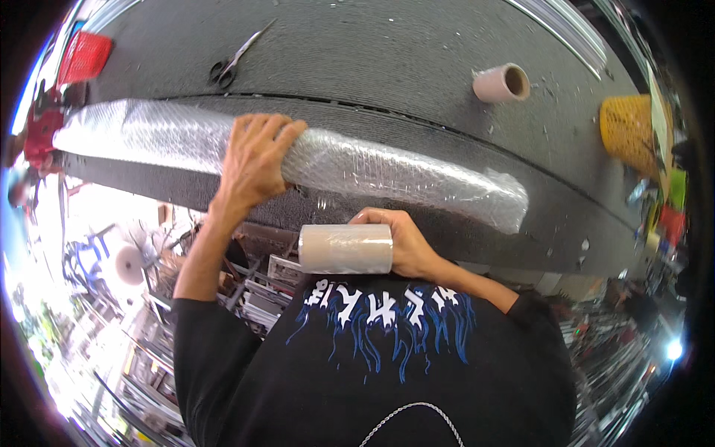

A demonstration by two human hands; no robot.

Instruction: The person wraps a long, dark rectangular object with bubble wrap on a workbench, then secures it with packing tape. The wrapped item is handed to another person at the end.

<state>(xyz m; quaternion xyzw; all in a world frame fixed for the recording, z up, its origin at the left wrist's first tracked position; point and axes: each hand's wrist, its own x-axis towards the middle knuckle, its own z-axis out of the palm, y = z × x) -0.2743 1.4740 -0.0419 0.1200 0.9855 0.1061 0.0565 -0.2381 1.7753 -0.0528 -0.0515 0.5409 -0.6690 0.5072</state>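
Observation:
A long bundle wrapped in bubble wrap [387,173] lies across the near edge of a dark grey table [387,59]. My left hand [252,160] rests on top of it, fingers curled over its far side. My right hand [406,242] grips a roll of clear stretch film [345,249] on a cardboard core, held just below the bundle near my chest. A thin sheet of film seems to run from the roll up to the bundle.
Scissors [232,65] lie at the back left of the table. A cardboard tube [503,83] lies at the back right, with a yellow basket [631,128] beyond it. A red basket [83,55] sits at the far left. Metal racks stand below the table.

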